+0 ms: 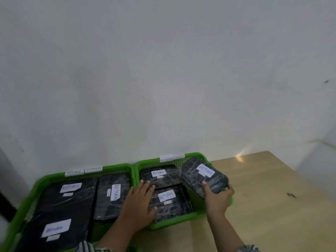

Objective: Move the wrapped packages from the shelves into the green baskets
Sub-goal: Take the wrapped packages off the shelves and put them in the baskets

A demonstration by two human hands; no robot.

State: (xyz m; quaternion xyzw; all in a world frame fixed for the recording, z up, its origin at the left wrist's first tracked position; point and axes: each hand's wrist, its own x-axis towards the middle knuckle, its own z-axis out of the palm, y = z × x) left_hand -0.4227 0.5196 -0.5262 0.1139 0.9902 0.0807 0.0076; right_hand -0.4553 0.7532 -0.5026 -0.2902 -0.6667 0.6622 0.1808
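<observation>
As seen from beside the person, findings follow.

Surface: a light wooden table (263,188) set against a plain pale wall (163,70).

Left basket (45,180): green, with two paper tags on its far rim reading RETURN and OVERDUE. It holds three dark film-wrapped packages lying flat, each with a white RETURN label.

Right basket (203,157): green, touching the left basket side by side; its rim tag is too blurred to read fully. Two wrapped packages lie flat inside, the far one (160,176) and the near one (169,202), both labelled RETURN.

Held package (201,176): dark, wrapped, labelled RETURN, tilted over the right side of the right basket, its far end lower into the basket, its near end raised above the rim.

Right hand (218,197): fingers curled around the near end of the held package, thumb on top, other fingers underneath.

Left hand (140,200): palm down, fingers spread and flat, resting across the divide between the baskets and on the left edge of the near package; it grips nothing.

Sleeves: striped cuffs just visible at both wrists.
</observation>
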